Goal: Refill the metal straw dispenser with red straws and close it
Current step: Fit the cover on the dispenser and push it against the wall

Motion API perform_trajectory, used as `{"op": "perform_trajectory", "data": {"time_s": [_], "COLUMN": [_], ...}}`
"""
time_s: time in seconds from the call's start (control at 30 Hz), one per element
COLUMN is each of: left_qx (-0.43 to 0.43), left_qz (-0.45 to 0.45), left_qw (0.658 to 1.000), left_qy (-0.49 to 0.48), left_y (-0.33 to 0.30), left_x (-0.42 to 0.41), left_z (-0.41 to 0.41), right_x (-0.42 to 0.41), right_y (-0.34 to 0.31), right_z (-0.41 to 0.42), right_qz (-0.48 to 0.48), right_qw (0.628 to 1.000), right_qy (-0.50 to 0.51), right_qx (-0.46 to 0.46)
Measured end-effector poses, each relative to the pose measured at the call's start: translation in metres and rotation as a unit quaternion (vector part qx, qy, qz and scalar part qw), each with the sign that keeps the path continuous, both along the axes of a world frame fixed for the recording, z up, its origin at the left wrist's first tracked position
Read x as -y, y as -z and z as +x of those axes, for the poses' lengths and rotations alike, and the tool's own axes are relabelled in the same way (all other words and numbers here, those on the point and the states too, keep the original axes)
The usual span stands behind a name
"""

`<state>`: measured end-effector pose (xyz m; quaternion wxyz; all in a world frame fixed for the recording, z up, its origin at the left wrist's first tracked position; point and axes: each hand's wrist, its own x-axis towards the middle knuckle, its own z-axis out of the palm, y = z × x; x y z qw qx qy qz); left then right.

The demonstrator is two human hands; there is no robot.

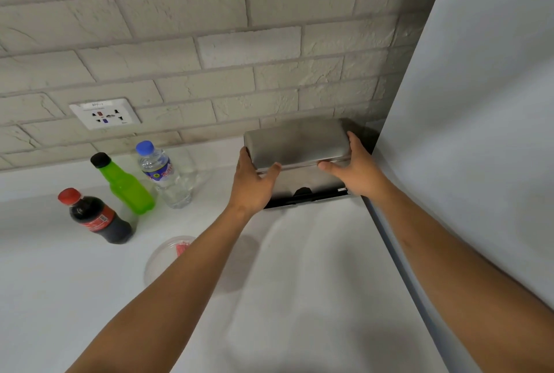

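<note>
Left hand [253,182] and right hand [355,170] clasp the dispenser [296,145], lying left-right.

white counter [75,297], pale brick wall [209,28] behind it with a socket [105,114], cola bottle [96,216] with red cap, green bottle [126,183] with black cap leaning, water bottle [166,174] with blue cap, all close together on the left, big grey panel [479,103] on the right
</note>
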<state>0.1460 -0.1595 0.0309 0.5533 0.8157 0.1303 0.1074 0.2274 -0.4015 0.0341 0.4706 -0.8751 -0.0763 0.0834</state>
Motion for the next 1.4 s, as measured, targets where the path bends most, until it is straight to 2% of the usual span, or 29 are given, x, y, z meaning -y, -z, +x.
{"op": "perform_trajectory", "data": {"time_s": [0.4, 0.63, 1.4], "left_qx": [-0.008, -0.008, -0.018], "left_qz": [-0.013, -0.007, 0.004], "left_qw": [1.000, 1.000, 1.000], "left_qy": [0.002, 0.001, 0.023], "left_y": [-0.001, 0.002, 0.001], "left_x": [-0.004, -0.005, -0.001], "left_z": [0.027, 0.028, 0.022], "right_x": [-0.002, -0.003, 0.000], "right_y": [0.002, 0.006, 0.008], "right_z": [0.028, 0.028, 0.015], "right_qz": [0.012, 0.033, 0.014], "right_qw": [1.000, 0.999, 0.999], "right_qy": [0.001, 0.011, 0.028], "right_qx": [-0.004, -0.002, 0.000]}}
